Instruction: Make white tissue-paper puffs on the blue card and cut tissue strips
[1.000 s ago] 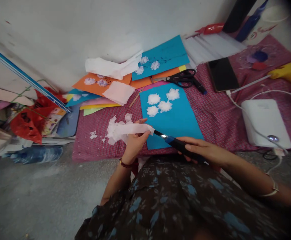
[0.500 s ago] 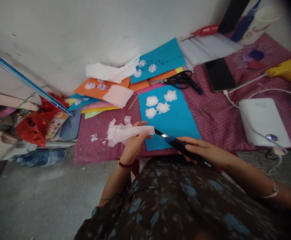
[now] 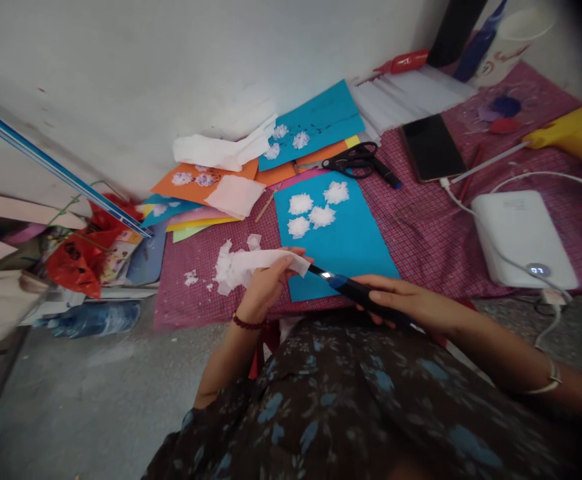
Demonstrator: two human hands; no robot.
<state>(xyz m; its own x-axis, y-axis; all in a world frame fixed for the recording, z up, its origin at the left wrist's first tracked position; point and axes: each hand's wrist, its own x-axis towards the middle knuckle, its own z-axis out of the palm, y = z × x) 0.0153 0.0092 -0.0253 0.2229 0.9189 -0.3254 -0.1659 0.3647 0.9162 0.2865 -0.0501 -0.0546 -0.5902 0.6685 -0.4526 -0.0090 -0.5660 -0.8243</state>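
My left hand [image 3: 269,279] pinches the end of a strip of white tissue paper [image 3: 251,263], which trails left to torn tissue on the cloth. My right hand [image 3: 395,299] is wrapped round a slim black-and-blue tool [image 3: 349,289] with a shiny metal part; its exact kind is unclear. The tool's dark tip meets or lies just behind the tissue's end; I cannot tell which. Below the hands lies a blue sheet of paper [image 3: 355,243] bearing several fluffy white tissue tufts [image 3: 322,216]. Small tissue scraps [image 3: 191,277] are scattered on the left.
Black scissors [image 3: 353,160] and a marker [image 3: 389,177] lie behind the blue sheet. On the right are a phone [image 3: 433,148], a white power bank [image 3: 525,240] with cables and a yellow glue gun [image 3: 571,137]. Decorated coloured sheets [image 3: 315,120] rest against the wall.
My left fingers have shifted on the tissue, and its end now bends downward at the tool's tip. My right hand keeps nearly the same place. The view has shifted slightly.
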